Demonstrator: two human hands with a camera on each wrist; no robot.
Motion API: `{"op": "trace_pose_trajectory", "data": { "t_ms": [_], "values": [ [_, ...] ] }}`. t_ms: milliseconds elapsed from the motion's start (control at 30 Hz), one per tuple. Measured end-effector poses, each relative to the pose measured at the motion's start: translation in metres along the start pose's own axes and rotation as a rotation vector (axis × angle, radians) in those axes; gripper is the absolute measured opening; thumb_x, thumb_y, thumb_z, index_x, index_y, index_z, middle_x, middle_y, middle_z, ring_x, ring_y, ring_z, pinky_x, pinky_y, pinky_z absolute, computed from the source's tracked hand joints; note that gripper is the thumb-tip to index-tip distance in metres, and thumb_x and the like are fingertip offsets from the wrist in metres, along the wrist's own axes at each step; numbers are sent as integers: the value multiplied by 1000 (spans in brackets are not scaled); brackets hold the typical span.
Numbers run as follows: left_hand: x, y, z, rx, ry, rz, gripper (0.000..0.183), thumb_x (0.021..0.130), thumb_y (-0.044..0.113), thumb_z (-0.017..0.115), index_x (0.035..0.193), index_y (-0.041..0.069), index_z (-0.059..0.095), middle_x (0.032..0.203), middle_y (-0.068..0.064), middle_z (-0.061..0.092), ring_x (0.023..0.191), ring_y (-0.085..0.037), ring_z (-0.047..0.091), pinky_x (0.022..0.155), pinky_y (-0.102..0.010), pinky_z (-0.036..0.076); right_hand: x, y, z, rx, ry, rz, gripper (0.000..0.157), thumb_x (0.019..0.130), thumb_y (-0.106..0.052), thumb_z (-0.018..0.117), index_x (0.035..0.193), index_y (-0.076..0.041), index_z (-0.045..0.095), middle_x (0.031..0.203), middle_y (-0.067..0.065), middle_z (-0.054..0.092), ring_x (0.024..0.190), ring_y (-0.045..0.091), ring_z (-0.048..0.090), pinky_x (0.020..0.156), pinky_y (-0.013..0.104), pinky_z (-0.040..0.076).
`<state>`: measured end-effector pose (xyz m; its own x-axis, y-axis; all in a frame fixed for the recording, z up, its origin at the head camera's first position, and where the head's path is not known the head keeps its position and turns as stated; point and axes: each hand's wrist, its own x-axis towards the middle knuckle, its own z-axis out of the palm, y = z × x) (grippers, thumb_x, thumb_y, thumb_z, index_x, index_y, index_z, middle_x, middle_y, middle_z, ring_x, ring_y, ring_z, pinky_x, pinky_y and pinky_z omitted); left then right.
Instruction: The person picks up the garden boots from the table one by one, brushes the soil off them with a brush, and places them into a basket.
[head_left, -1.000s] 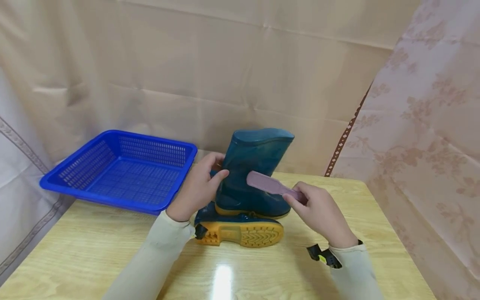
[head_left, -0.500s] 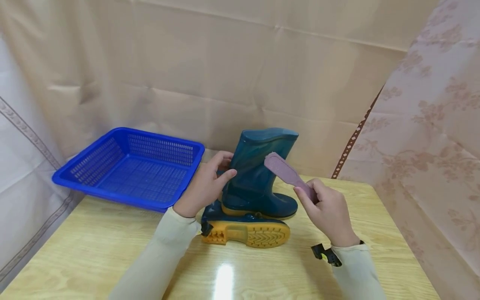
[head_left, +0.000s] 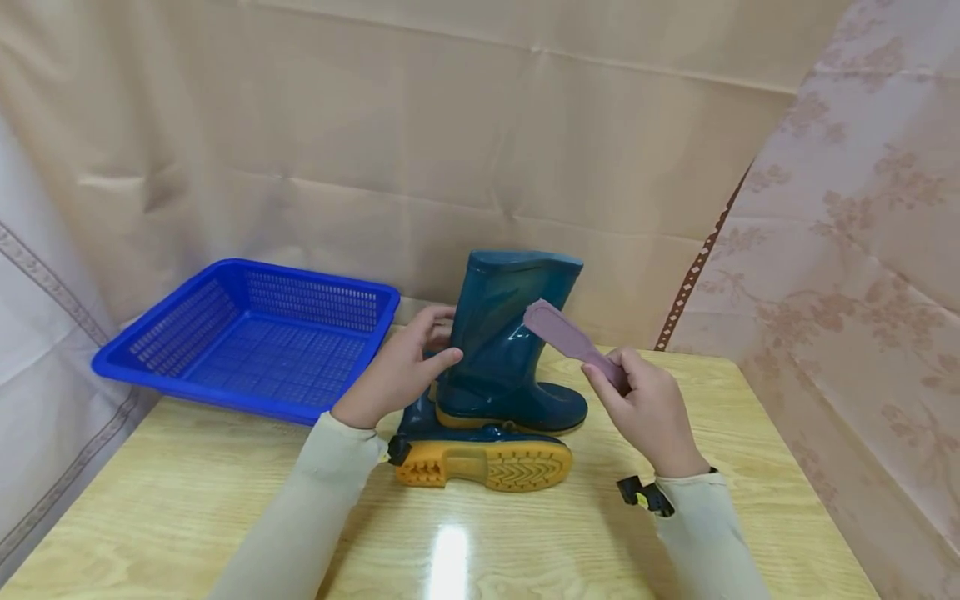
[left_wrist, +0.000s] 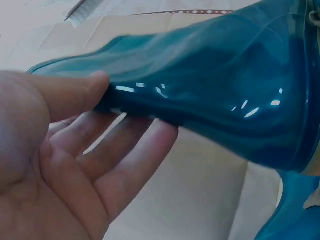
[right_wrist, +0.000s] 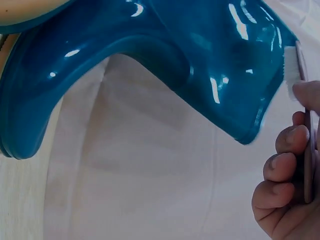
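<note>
Head view: leftmost, a blue basket (head_left: 273,346); then the left hand (head_left: 403,365), pinching the upright boot (head_left: 491,358), which stands behind the lying boot (head_left: 517,465); rightmost, a brush (head_left: 558,329) — gripped by its handle in the right hand (head_left: 648,408). Hard brushing could tip the upright boot if that light-looking pinch slips.

Head: wide, from high behind, looking forward and down over the table (head_left: 532,542). Left wrist: close, past the left hand (left_wrist: 72,175) onto the heel side of the upright boot (left_wrist: 215,85). Right wrist: close, past the right hand (right_wrist: 278,195) onto its toe side. Overlapping, all three, on that boot.
</note>
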<state>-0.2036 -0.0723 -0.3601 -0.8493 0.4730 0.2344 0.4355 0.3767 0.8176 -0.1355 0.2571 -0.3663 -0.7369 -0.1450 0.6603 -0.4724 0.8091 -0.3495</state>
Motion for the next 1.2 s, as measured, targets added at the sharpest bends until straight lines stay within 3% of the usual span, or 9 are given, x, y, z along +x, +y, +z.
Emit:
{"op": "trace_pose_trajectory", "data": {
  "t_ms": [133,333,433,533,667,867,1033,1133,1200],
  "values": [
    [3,-6,1,-26,-10,-25,48,107,22,59,153,19,44,145,-9,60,133,-29,57,106,-53,49,1,1,-1,5,-5,19,16,93,-10,78,95,-6,63,65,-2,50,52,9,41,45,24,35],
    [13,-7,0,-18,-144,-38,56,108,22,58,159,21,35,152,-9,52,138,-29,54,108,-52,48,3,4,-3,-17,-21,28,15,94,-13,77,95,-6,63,65,-2,50,52,9,41,46,24,35],
    [18,-8,0,23,-150,-61,56,107,23,59,159,20,37,154,-8,51,139,-28,53,108,-50,48,3,4,-5,-22,-25,45,15,95,-15,76,95,-6,64,64,-2,51,52,9,41,45,24,34],
    [23,-11,2,22,-87,-63,52,106,23,61,155,16,46,147,-8,59,125,-27,64,102,-48,53,3,4,-6,-24,-29,58,15,96,-16,76,96,-6,65,65,-1,51,52,10,42,45,24,34],
    [31,-13,6,-56,47,-4,44,104,20,64,147,12,57,128,-9,70,95,-23,72,89,-42,60,3,3,-7,-17,-35,73,15,97,-16,75,97,-5,65,65,0,51,52,11,42,46,24,34],
    [43,6,6,-105,188,62,40,102,19,67,141,12,63,124,-7,69,97,-20,71,81,-38,62,4,3,-8,3,-22,84,15,97,-16,74,96,-6,64,65,0,51,52,11,42,45,25,34],
    [48,25,0,-151,275,26,31,102,19,68,132,13,70,116,-5,70,98,-21,70,81,-39,62,4,2,-8,-5,-32,97,16,98,-18,74,96,-6,64,65,0,51,53,11,42,46,25,34],
    [50,32,-2,-191,324,0,29,101,18,69,129,12,71,114,-5,70,99,-21,71,80,-38,62,4,3,-9,-25,-104,83,15,98,-20,74,96,-7,67,65,-2,51,53,12,44,47,25,34],
    [51,34,-2,-216,341,-5,30,101,19,69,130,11,71,113,-6,69,98,-22,72,80,-41,63,4,4,-9,-44,-210,73,14,98,-23,74,96,-11,69,65,-4,50,54,11,44,49,26,34]
  ]
}}
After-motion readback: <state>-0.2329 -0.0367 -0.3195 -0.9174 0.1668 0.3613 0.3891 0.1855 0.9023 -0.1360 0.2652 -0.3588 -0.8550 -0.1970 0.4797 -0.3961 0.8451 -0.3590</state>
